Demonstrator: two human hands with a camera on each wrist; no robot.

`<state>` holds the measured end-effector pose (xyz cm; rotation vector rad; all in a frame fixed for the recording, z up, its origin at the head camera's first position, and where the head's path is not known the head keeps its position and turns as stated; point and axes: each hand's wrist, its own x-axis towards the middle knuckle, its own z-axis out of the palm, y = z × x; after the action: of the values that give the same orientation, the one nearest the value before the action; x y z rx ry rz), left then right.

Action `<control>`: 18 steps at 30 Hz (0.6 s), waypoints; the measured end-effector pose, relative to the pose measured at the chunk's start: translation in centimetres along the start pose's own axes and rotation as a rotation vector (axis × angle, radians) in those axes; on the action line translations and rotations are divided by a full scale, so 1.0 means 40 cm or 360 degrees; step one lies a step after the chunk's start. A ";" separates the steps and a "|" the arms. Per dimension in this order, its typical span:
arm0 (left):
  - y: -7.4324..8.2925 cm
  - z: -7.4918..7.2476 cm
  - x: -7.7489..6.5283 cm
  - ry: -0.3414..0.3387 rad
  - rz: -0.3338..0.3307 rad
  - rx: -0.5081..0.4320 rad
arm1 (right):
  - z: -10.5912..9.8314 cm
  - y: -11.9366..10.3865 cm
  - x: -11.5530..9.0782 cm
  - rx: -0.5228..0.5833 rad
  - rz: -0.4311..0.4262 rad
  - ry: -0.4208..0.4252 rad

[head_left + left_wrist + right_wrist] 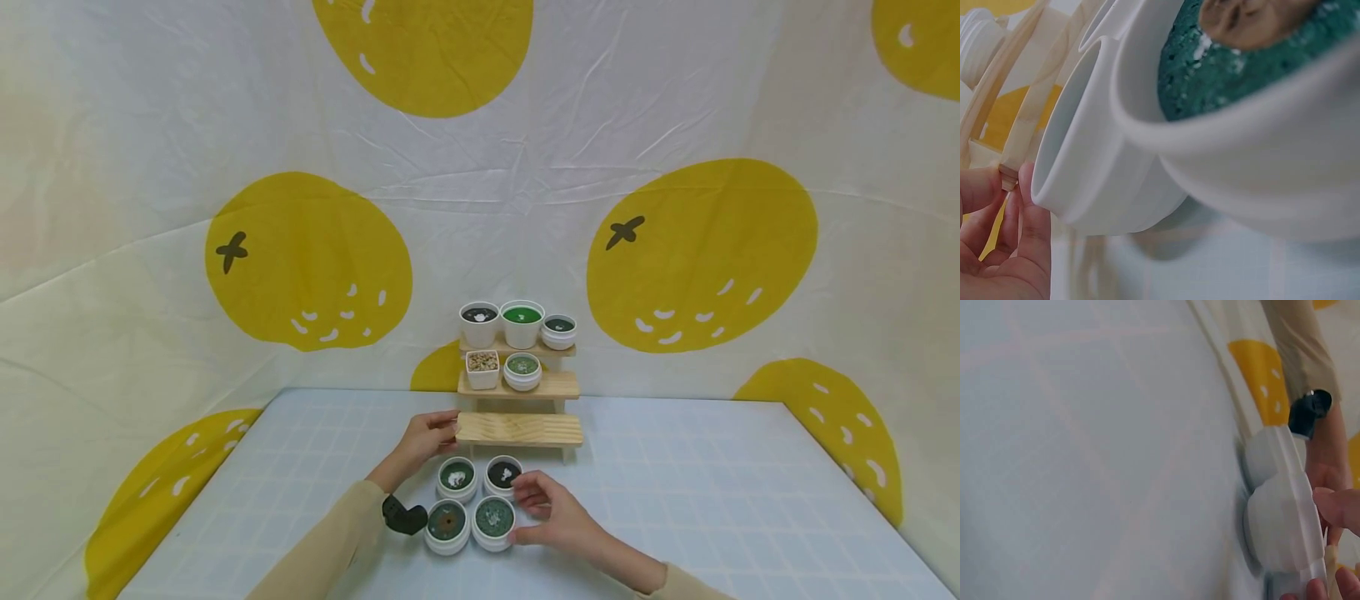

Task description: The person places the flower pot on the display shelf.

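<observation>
We're pinching the wooden stand [519, 427] just below frame centre with our left grip [422, 440], our right grip [551, 512] is resting loosely parted, merely touching the lower-centre pots [494, 518], and we could be toppling the upper cups [521, 332] if one-sided tugging tilts it.

A screened-off work corner is indicated by fruit-printed fabric [495, 225] hung at twelve o'clock behind a pale-blue checked table [690, 483]; the room type is hidden.
</observation>
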<state>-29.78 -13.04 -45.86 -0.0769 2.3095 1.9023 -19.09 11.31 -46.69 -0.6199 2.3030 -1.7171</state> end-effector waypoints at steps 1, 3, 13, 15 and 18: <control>0.000 0.000 0.000 0.0002 -0.0004 -0.0003 | 0.001 0.001 0.001 -0.0001 0.0008 -0.0006; 0.000 0.000 0.000 0.0001 -0.0002 -0.0001 | 0.003 0.002 0.003 0.0006 0.0022 -0.0020; 0.003 -0.001 -0.001 -0.0004 -0.0010 0.0015 | 0.017 0.010 0.009 0.0045 -0.0004 -0.0064; 0.002 -0.001 -0.001 -0.0007 -0.0019 0.0015 | 0.020 0.009 0.010 0.0052 -0.0006 -0.0078; 0.003 -0.001 0.000 -0.0008 -0.0019 0.0006 | 0.024 0.004 0.012 0.0049 -0.0019 -0.0092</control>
<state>-29.79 -13.08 -45.74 -0.0852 2.3042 1.8906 -19.19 10.31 -47.10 -0.6694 2.2342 -1.7134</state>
